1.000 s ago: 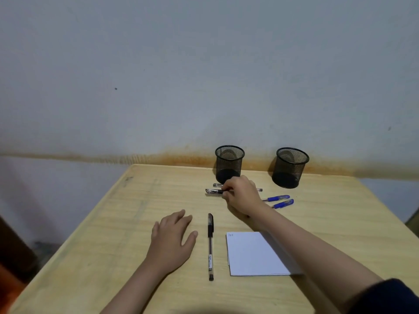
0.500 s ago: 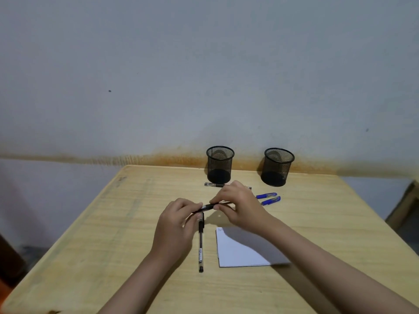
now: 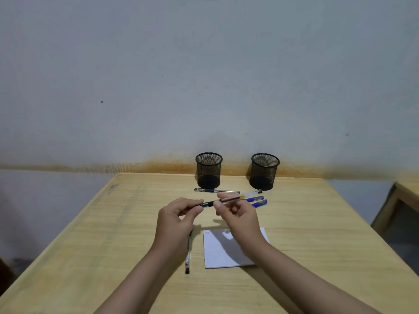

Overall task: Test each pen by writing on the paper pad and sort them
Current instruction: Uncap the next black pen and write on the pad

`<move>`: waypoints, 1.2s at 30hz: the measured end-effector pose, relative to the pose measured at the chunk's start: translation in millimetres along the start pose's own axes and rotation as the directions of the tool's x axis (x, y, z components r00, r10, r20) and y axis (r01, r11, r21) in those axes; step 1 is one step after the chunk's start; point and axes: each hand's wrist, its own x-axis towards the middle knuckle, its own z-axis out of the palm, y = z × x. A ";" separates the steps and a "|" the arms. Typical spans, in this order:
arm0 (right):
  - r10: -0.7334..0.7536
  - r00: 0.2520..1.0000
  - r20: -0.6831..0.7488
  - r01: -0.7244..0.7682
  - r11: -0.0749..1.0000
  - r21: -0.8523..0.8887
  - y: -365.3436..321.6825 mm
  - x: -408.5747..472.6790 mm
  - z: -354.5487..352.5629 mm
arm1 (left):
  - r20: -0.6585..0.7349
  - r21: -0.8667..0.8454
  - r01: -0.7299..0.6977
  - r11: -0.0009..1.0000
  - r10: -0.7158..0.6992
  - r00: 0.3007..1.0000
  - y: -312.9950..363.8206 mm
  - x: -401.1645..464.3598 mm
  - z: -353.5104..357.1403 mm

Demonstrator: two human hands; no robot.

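Both hands hold one black pen [image 3: 229, 198] level above the wooden table [image 3: 113, 223]. My left hand [image 3: 176, 219] pinches its capped left end and my right hand [image 3: 240, 217] pinches the barrel near the middle. Below the hands lies a white paper pad [image 3: 217, 252] with a small scribble at its top left corner. A black pen [image 3: 187, 259] lies left of the pad, partly under my left wrist. Another black pen [image 3: 216, 191] lies before the left mesh cup [image 3: 208, 169]. Two blue pens [image 3: 257, 201] lie near the right mesh cup [image 3: 264, 171].
The two black mesh cups stand at the table's far edge against a grey wall with a rust-coloured stain line. Another wooden piece of furniture [image 3: 405, 200] shows at the right edge. The table's left and near parts are bare wood.
My right hand lifted a black pen from the far row and brought it toward me. My left hand rose off the table and took the pen's left end.
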 end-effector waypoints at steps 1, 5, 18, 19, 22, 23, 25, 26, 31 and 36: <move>0.002 1.000 -0.009 -0.001 1.000 0.028 -1.9 0.2 0.5 | 0.011 0.010 0.008 1.000 -0.008 1.000 -0.1 -0.3 0.6; -0.070 0.997 -0.014 0.070 0.998 -0.010 -3.5 -3.6 0.6 | 0.093 0.110 0.019 0.994 -0.029 0.995 -4.6 7.7 -9.3; -0.173 0.981 -0.082 0.167 0.983 -0.077 -0.2 -12.1 20.0 | 0.204 0.273 -0.100 0.957 0.044 0.978 -9.7 32.1 -28.7; -0.161 0.983 -0.084 0.155 0.985 -0.077 -0.3 -13.8 22.1 | 0.223 0.276 -0.106 0.955 0.043 0.974 -8.4 32.1 -25.7; -0.224 0.963 -0.150 0.216 0.974 -0.070 -9.0 -19.1 16.0 | 0.116 0.289 -0.009 0.957 -0.025 0.993 -16.2 35.4 -38.6; -0.271 0.944 -0.188 0.265 0.962 -0.060 -14.7 -20.0 7.0 | 0.000 0.246 0.083 0.966 -0.086 0.996 -27.9 38.3 -55.7; -0.335 0.909 -0.247 0.333 0.941 -0.051 -27.5 -18.4 -16.3 | -0.180 0.200 0.244 0.949 -0.210 0.961 -55.6 43.0 -99.4; -0.337 0.907 -0.251 0.334 0.941 -0.056 -30.8 -16.9 -25.4 | -0.200 0.236 0.289 0.928 -0.245 0.949 -65.0 44.4 -115.0; -0.161 0.969 -0.188 0.151 0.986 -0.067 -13.5 -15.6 -15.9 | 0.042 0.513 0.169 0.842 -0.221 0.974 -75.2 38.3 -91.5; -0.064 0.988 -0.144 0.054 0.996 -0.071 2.9 -15.8 -12.7 | 0.127 0.664 0.048 0.746 -0.176 0.976 -93.6 33.2 -80.9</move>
